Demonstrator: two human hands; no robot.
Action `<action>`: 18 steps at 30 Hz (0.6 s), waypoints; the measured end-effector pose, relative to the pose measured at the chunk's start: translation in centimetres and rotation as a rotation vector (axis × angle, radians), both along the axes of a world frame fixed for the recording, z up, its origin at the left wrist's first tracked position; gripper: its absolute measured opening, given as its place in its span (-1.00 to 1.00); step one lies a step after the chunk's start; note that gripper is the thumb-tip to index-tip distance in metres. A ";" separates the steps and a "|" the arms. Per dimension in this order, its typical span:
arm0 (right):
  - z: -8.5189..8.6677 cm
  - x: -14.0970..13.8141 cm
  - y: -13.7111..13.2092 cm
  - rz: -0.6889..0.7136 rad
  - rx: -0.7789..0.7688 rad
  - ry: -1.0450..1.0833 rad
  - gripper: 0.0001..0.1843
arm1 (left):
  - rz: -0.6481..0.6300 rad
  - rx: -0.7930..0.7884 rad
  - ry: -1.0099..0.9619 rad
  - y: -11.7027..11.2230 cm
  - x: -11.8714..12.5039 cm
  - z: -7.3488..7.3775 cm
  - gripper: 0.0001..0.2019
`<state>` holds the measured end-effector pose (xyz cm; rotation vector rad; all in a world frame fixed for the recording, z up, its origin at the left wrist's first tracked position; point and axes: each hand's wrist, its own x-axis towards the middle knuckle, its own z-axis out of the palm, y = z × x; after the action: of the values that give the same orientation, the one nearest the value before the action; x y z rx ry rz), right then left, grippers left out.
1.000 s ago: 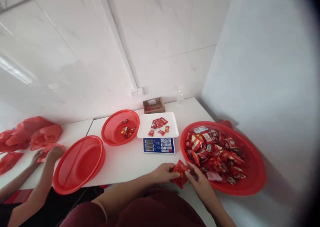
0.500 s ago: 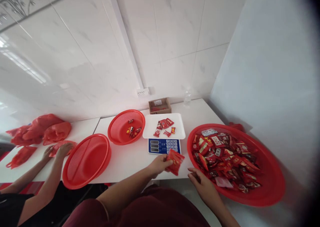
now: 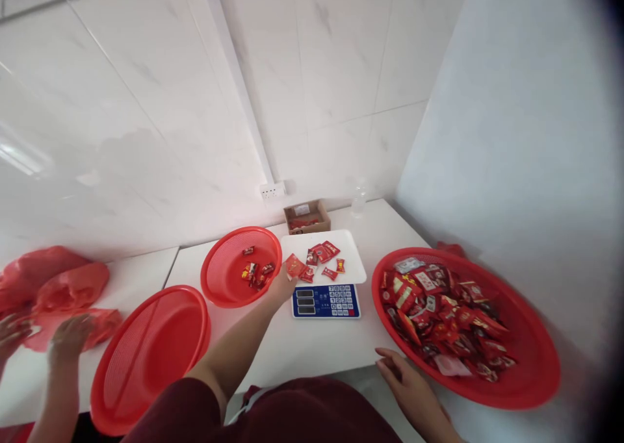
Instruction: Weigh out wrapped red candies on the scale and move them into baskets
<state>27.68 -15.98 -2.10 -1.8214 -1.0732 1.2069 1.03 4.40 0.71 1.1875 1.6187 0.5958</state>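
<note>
My left hand [image 3: 281, 287] is closed on a red snack packet [image 3: 294, 265], which it holds over the left side of the white scale tray [image 3: 353, 267]. Several small wrapped candies [image 3: 329, 273] and flat red packets [image 3: 327, 251] lie on that tray. Below it shows the scale's blue keypad panel [image 3: 325, 301]. By the near left rim of a large red basket [image 3: 531, 365], my right hand [image 3: 400, 379] is held open with nothing in it. A heap of red-wrapped snacks [image 3: 448, 313] fills much of this basket.
Left of the scale stands a red basket [image 3: 219, 277] with a few candies; nearer me is another red basket [image 3: 151, 352]. A cardboard box [image 3: 307, 217] and clear bottle [image 3: 359, 199] stand by the wall. At far left, a co-worker's hands [image 3: 71, 336] handle red bags [image 3: 73, 284].
My left hand has carried the red packet forward and left, from in front of the scale to its tray. My right hand stays beside the large basket. The view has shifted slightly right.
</note>
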 end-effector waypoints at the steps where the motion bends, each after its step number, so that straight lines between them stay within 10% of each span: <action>1: -0.1 -0.3 -0.2 -0.006 -0.012 -0.002 -0.58 | -0.065 0.047 0.126 0.2 0.0 -0.3 -0.37; 5: -0.6 -0.8 -0.8 -0.035 -0.043 -0.036 -0.60 | -0.334 0.173 0.485 0.8 0.7 -1.2 -0.50; 18: -1.7 2.2 0.4 -0.241 0.084 -0.261 -0.50 | -0.660 0.320 0.387 -0.6 5.2 -1.0 -0.63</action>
<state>29.88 -15.56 -3.75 -2.0142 -0.9923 0.7884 6.20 3.82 -0.31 2.0563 1.3335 0.2011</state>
